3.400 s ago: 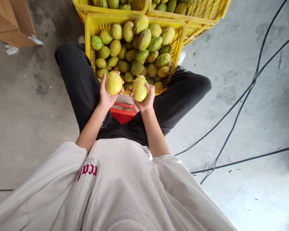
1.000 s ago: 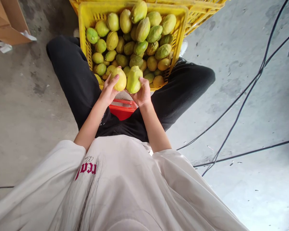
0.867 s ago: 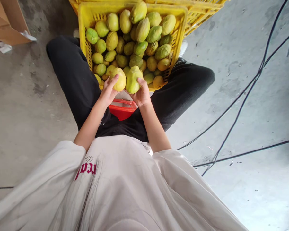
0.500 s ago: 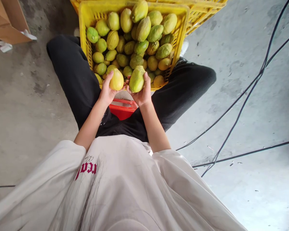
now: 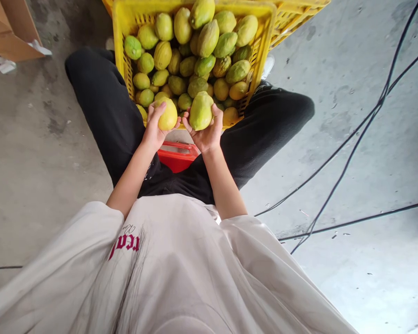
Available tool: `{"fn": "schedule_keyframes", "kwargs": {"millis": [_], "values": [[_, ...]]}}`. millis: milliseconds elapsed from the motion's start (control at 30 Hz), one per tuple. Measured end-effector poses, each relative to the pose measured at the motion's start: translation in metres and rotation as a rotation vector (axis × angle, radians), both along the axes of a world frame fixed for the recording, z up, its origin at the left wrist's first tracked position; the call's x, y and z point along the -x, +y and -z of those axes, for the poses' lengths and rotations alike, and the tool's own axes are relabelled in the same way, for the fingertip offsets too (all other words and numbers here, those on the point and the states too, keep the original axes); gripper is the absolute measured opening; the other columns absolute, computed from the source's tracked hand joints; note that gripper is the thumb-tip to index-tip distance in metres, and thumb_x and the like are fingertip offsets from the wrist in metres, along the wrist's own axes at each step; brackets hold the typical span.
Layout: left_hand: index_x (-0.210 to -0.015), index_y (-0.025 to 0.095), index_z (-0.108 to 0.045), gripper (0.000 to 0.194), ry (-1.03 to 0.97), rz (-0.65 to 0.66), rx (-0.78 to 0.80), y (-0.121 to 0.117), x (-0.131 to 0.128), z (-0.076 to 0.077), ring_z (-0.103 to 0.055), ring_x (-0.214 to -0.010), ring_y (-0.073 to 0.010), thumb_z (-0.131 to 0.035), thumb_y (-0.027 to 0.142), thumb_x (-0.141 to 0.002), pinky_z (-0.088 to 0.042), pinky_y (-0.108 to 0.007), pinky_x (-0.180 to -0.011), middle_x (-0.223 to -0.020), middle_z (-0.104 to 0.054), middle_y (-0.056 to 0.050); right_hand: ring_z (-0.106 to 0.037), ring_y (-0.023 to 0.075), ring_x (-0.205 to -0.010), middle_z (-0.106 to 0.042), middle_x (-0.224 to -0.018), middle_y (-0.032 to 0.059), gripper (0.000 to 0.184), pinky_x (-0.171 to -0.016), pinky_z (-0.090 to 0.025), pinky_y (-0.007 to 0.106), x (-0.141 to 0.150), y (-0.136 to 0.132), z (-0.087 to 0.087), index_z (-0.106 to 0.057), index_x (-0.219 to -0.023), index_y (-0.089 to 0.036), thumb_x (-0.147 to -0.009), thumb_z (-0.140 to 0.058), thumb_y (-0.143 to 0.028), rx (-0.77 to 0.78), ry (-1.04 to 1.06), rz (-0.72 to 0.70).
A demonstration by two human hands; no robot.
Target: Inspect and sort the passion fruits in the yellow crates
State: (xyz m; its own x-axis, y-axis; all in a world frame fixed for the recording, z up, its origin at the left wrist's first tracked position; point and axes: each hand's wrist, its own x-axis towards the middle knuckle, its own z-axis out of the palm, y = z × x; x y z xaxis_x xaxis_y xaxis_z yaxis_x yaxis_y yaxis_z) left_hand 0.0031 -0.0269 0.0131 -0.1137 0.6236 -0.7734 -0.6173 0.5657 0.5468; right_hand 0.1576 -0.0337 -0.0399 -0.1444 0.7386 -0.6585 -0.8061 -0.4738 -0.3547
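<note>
My left hand (image 5: 154,131) is closed around a yellow lemon (image 5: 168,115), its thumb lying over the top left. In my right hand (image 5: 209,134) rests a greener, pear-shaped lemon (image 5: 201,111), tilted with its narrow end away from me; the thumb presses its right side. The two fruits are side by side with a small gap, and the fingertips nearly meet below them. Both are above the near rim of a yellow plastic crate (image 5: 271,41), which holds many green and yellow lemons (image 5: 204,66), some ridged.
The crate stands between my black-trousered legs (image 5: 104,102). A red plastic object (image 5: 178,160) sits between my thighs. Another yellow crate (image 5: 296,18) lies behind. At the far left is an open cardboard box (image 5: 17,37). Black cables (image 5: 355,139) cross the concrete floor on the right.
The greener lemon has turned a little in my right hand and shifted slightly right. My right fingers have spread slightly. The left hand keeps its yellow lemon nearly in place.
</note>
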Motion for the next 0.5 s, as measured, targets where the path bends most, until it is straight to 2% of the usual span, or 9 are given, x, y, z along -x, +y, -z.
{"fn": "schedule_keyframes", "kwargs": {"millis": [67,167,267,367,433,500], "values": [[-0.137,0.032,-0.074,0.025,0.001,0.019,0.023,0.0,-0.001,-0.004,-0.055,-0.175,-0.0364,-0.052,0.035,-0.129,-0.061,-0.052,-0.133,-0.128,-0.086,-0.002,-0.081,0.0314,-0.132,-0.085,-0.103,0.0017,0.026,-0.11,-0.076,0.052,0.001,0.0,-0.001,-0.071,-0.114,-0.033,-0.101,-0.069,-0.056,0.011,-0.013,-0.014],[-0.144,0.029,-0.076,0.031,-0.066,0.043,0.036,0.0,-0.002,-0.011,-0.042,-0.185,-0.0355,-0.048,0.031,-0.13,-0.047,-0.056,-0.149,-0.139,-0.088,-0.002,-0.084,0.0331,-0.127,-0.084,-0.102,0.0002,0.026,-0.101,-0.08,0.048,0.004,-0.001,-0.011,-0.071,-0.114,-0.037,-0.097,-0.08,-0.054,0.068,-0.054,-0.075],[-0.154,0.034,-0.074,0.038,-0.152,0.026,0.052,0.001,-0.002,-0.016,-0.033,-0.189,-0.0326,-0.045,0.039,-0.13,-0.035,-0.055,-0.156,-0.142,-0.09,-0.001,-0.087,0.0305,-0.121,-0.082,-0.098,0.0,0.015,-0.097,-0.081,0.044,0.006,0.0,-0.023,-0.072,-0.113,-0.039,-0.106,-0.072,-0.052,0.124,-0.082,-0.079],[-0.152,0.028,-0.073,0.05,-0.165,-0.008,0.043,0.002,0.0,-0.015,-0.041,-0.186,-0.034,-0.036,0.052,-0.13,-0.042,-0.056,-0.153,-0.142,-0.09,-0.007,-0.084,0.0285,-0.128,-0.084,-0.103,0.0023,0.034,-0.109,-0.076,0.046,0.006,0.0,-0.027,-0.074,-0.115,-0.03,-0.117,-0.054,-0.059,0.051,-0.016,-0.015],[-0.147,0.023,-0.073,0.055,-0.148,-0.04,0.031,0.003,0.001,-0.012,-0.051,-0.18,-0.0349,-0.029,0.05,-0.129,-0.054,-0.057,-0.144,-0.145,-0.087,-0.01,-0.079,0.0326,-0.14,-0.085,-0.108,0.0042,0.046,-0.113,-0.072,0.055,0.004,0.0,-0.022,-0.074,-0.115,-0.027,-0.113,-0.057,-0.071,-0.025,0.03,0.002],[-0.146,0.02,-0.072,0.054,-0.142,-0.082,0.033,0.004,0.002,-0.008,-0.056,-0.176,-0.0355,-0.028,0.044,-0.128,-0.063,-0.057,-0.134,-0.146,-0.085,-0.012,-0.073,0.0371,-0.151,-0.086,-0.111,0.0047,0.048,-0.114,-0.069,0.061,0.002,0.001,-0.012,-0.073,-0.111,-0.029,-0.105,-0.066,-0.076,-0.081,0.042,-0.008]]}}
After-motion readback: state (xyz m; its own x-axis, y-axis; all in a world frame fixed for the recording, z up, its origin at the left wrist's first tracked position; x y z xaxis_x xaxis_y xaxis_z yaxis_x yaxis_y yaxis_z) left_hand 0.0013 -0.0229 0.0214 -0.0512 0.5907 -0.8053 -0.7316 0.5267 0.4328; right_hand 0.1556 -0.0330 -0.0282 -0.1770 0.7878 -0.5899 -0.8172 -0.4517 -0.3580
